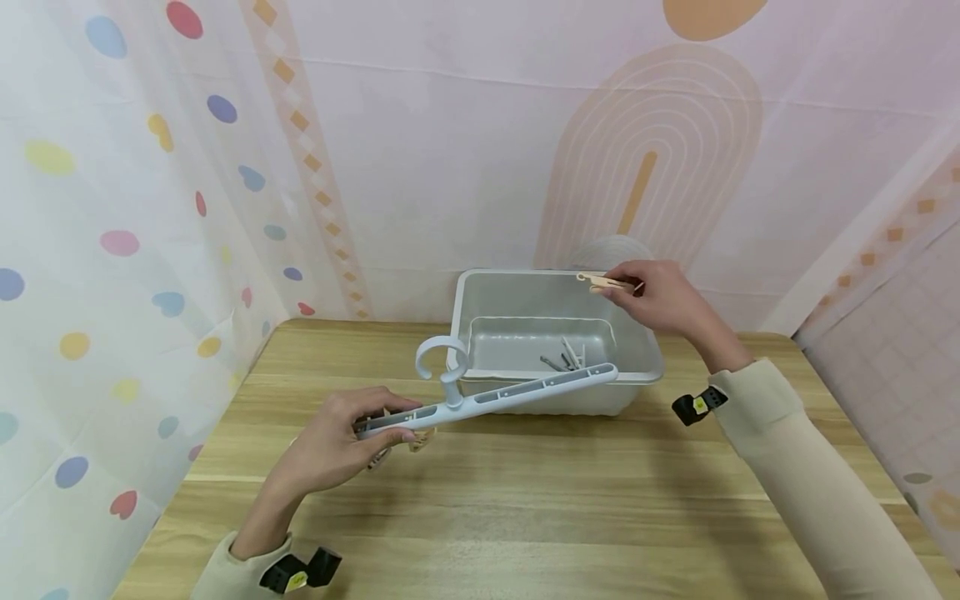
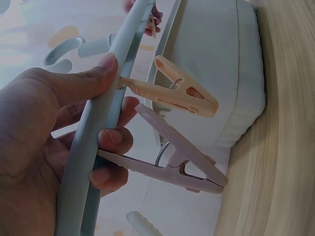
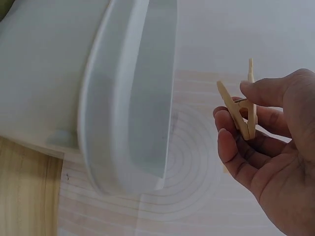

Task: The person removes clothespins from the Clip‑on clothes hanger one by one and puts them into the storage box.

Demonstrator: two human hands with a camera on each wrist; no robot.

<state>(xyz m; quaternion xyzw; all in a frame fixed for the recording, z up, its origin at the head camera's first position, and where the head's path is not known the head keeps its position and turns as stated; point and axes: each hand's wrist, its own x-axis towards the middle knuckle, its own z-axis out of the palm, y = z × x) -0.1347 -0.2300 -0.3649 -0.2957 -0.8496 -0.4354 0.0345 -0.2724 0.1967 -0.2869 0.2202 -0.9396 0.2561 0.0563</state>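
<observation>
My left hand (image 1: 330,442) grips one end of a pale blue hanger bar (image 1: 498,398) that has a hook (image 1: 442,354) on top. Below the bar, in the left wrist view, hang a peach clothespin (image 2: 172,93) and a greyish-pink clothespin (image 2: 172,160). Part of a pale clip (image 2: 142,223) shows lower down. My right hand (image 1: 656,296) pinches a cream-yellow clothespin (image 3: 243,110) between thumb and fingers, above the back right rim of the tub. The bar's far end overlaps the tub's front rim in the head view.
A light grey plastic tub (image 1: 555,404) stands at the back of the wooden table (image 1: 525,508). Several grey and white clothespins (image 1: 572,354) lie in its front right part. Patterned curtains (image 1: 450,167) hang behind the table and along both sides.
</observation>
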